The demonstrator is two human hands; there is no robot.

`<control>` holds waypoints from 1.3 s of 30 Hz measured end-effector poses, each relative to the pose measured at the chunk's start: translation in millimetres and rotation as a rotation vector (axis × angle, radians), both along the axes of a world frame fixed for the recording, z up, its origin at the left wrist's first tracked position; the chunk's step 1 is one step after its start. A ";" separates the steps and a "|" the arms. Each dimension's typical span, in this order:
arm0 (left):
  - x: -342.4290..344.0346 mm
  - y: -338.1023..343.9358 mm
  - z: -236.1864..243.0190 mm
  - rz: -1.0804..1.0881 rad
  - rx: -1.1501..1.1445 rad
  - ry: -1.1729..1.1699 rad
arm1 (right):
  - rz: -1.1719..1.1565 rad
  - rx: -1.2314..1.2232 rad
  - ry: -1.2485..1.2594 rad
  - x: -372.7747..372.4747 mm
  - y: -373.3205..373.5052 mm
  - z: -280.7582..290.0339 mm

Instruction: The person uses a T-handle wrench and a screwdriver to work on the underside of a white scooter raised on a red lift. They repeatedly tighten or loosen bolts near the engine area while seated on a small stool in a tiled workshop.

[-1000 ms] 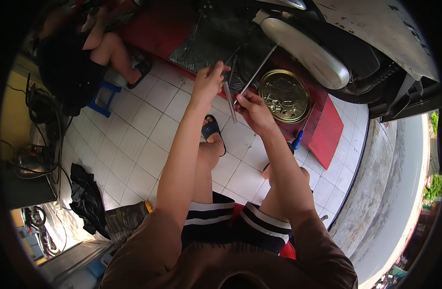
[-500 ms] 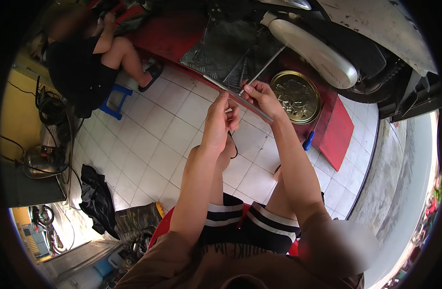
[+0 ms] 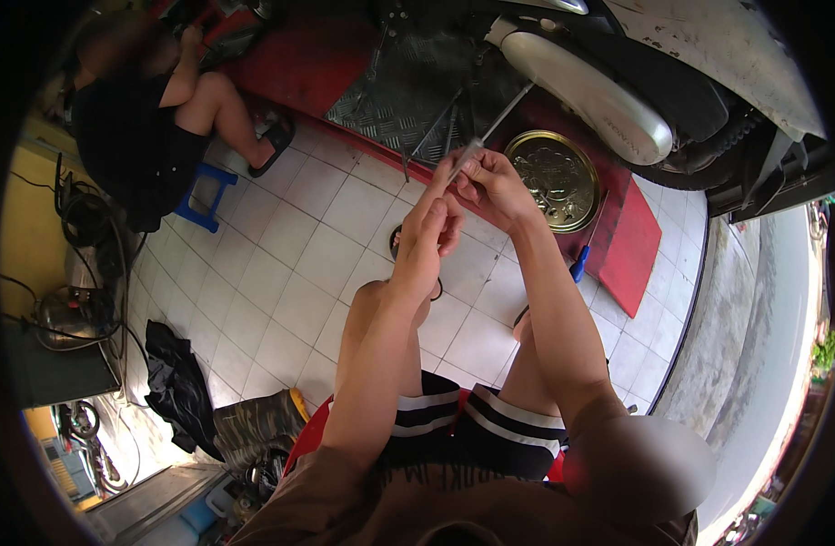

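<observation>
My right hand is closed around metal rods; one extends up-right toward the motorbike's silver housing, another is partly blurred among my fingers. My left hand is just below and left of it, fingers curled; what they hold, if anything, is hidden. To the right of my hands, a round brass-coloured tray with small metal bits lies on the red platform. A blue-handled screwdriver lies beside the tray.
A person in black sits at upper left near a blue stool. Tools lie on a dark tread plate. Hoses and a metal tank stand at left; a black cloth lies on the tiles.
The rod that lay crosswise toward lower right half a second ago has swung round within my fingers. My right hand shifted slightly left; my left hand came lower and nearer it than one second ago.
</observation>
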State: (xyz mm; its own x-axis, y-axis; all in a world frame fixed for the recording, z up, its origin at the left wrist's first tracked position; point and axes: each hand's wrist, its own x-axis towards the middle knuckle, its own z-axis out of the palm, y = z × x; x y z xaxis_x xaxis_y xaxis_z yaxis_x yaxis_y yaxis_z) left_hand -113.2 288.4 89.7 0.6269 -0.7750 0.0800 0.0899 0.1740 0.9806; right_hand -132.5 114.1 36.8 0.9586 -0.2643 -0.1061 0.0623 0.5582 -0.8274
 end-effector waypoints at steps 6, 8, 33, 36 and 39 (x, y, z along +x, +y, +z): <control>7.7 -0.8 -26.2 0.036 0.282 0.179 | 0.009 0.016 -0.001 -0.4 -1.0 7.3; 16.4 -2.1 -20.6 0.093 0.097 0.415 | 0.010 0.016 -0.004 0.3 -0.1 8.3; -17.5 -19.4 -32.1 0.208 0.416 -0.454 | 0.203 -0.069 0.081 -10.1 -10.2 8.5; -6.7 -18.1 -42.6 0.395 0.369 -0.063 | 0.227 -0.004 0.037 -10.1 -11.1 12.6; 8.3 -12.9 -35.1 0.369 0.255 0.440 | 0.187 -0.037 0.101 -13.3 -6.3 16.7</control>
State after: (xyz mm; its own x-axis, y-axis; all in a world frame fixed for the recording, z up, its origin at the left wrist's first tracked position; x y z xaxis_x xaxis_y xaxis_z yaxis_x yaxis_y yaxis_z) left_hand -104.9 275.5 54.6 0.7890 -0.4622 -0.4047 0.4728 0.0361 0.8804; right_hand -145.8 107.7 53.4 0.9763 -0.0879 -0.1979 -0.1243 0.5211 -0.8444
